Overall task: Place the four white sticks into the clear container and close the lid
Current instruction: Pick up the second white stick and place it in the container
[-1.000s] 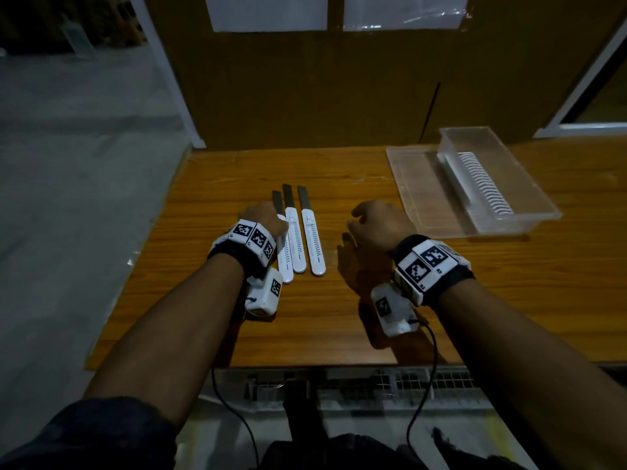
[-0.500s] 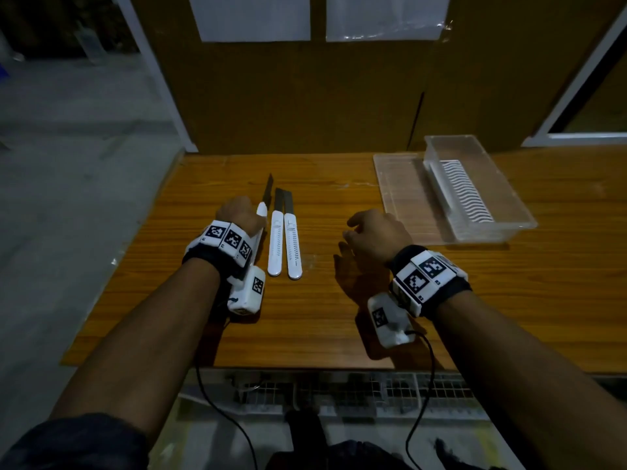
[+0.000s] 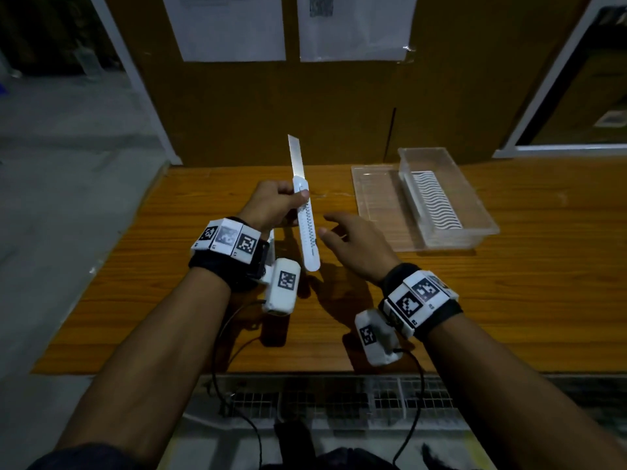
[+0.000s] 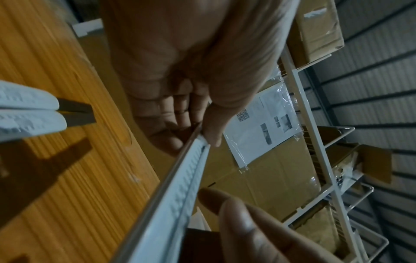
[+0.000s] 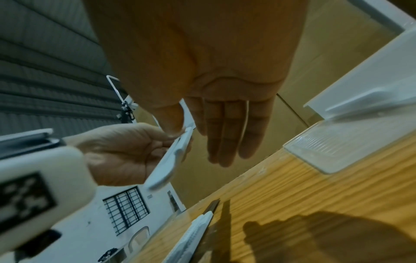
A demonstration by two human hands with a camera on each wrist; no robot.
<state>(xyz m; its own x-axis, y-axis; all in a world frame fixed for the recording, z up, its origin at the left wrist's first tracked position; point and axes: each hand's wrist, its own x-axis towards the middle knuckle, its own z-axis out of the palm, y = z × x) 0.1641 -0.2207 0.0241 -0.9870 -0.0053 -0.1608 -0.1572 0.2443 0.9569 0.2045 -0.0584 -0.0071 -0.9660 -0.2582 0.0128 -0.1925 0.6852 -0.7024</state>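
Note:
My left hand (image 3: pixel 288 201) grips one white stick (image 3: pixel 307 228) by its upper part and holds it tilted above the wooden table (image 3: pixel 509 300), grey blade end pointing up. In the left wrist view the stick (image 4: pixel 180 186) runs out from my curled fingers (image 4: pixel 180 115). My right hand (image 3: pixel 353 239) hovers open just right of the stick, thumb close to its edge; contact is unclear. Two more sticks (image 4: pixel 27 113) lie side by side on the table, mostly hidden behind my left wrist in the head view. The clear container (image 3: pixel 441 157) stands open at the back right, its lid (image 3: pixel 373 198) flat beside it.
A white ribbed insert (image 3: pixel 436 201) lies inside the container. A brown cardboard wall (image 3: pixel 305 113) with taped papers (image 3: pixel 234 25) rises behind the table. The table's left edge drops to a grey floor (image 3: pixel 68 164). Wrist cables hang over the near edge.
My left hand has picked one stick off the row and raised it above the table. My right hand has uncurled and moved left toward the stick.

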